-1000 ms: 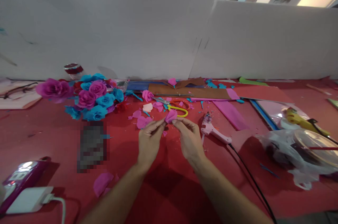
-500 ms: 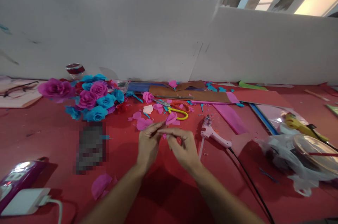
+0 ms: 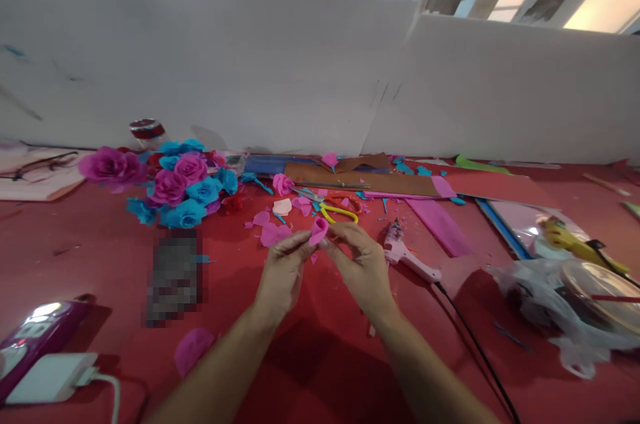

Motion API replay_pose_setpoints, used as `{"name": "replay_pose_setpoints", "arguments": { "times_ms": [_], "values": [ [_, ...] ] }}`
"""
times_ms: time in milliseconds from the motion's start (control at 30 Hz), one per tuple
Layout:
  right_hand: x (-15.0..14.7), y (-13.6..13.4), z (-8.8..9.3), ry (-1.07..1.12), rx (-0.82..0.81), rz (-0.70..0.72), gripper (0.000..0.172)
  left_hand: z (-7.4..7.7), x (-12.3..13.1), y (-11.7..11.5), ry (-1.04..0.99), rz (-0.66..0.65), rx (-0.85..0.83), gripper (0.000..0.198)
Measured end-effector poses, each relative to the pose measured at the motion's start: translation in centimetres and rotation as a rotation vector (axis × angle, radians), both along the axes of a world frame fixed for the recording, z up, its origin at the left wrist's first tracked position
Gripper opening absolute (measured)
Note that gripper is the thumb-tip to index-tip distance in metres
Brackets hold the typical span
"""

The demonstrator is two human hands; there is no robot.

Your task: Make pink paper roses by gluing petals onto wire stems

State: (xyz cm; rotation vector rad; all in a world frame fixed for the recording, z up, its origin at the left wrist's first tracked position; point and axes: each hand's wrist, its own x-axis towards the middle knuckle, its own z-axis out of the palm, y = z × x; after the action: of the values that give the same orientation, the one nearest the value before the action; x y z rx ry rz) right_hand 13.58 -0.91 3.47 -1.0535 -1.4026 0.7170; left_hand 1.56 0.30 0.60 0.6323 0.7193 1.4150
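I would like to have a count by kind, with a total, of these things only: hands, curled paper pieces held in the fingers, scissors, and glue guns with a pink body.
Hands: 2 (left hand, right hand)
Curled pink paper piece, held: 1
Scissors: 1
Pink glue gun: 1
Total: 5

The paper petal (image 3: 318, 233) is pink, the tabletop (image 3: 235, 271) red.
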Motion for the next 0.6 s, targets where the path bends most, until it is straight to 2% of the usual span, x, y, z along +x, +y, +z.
{"name": "replay_pose_setpoints", "arguments": {
  "times_ms": [67, 200, 367, 500, 600],
  "values": [
    [0.0, -0.1, -0.1, 0.028, -0.001, 0.036, 0.014, -0.2, 0.3, -0.1, 0.057, 0.007, 0.023, 0.018],
    [-0.2, -0.4, -0.3, 0.051, -0.009, 0.016, 0.011, -0.5, 0.3, -0.3, 0.179, 0.117, 0.095, 0.014],
    [-0.6, -0.6, -0.7, 0.096, -0.01, -0.005, 0.012, -0.9, 0.0, -0.9, 0.319, 0.172, 0.19, 0.016],
    [-1.1, -0.9, -0.8, 0.131, -0.021, -0.033, 0.008, -1.1, 0.2, -1.3, 0.324, 0.197, 0.217, 0.015],
    [-1.3, -1.0, -0.8, 0.133, -0.033, -0.058, 0.006, -1.1, 0.4, -1.3, 0.264, 0.155, 0.178, 0.013]
  ]
}}
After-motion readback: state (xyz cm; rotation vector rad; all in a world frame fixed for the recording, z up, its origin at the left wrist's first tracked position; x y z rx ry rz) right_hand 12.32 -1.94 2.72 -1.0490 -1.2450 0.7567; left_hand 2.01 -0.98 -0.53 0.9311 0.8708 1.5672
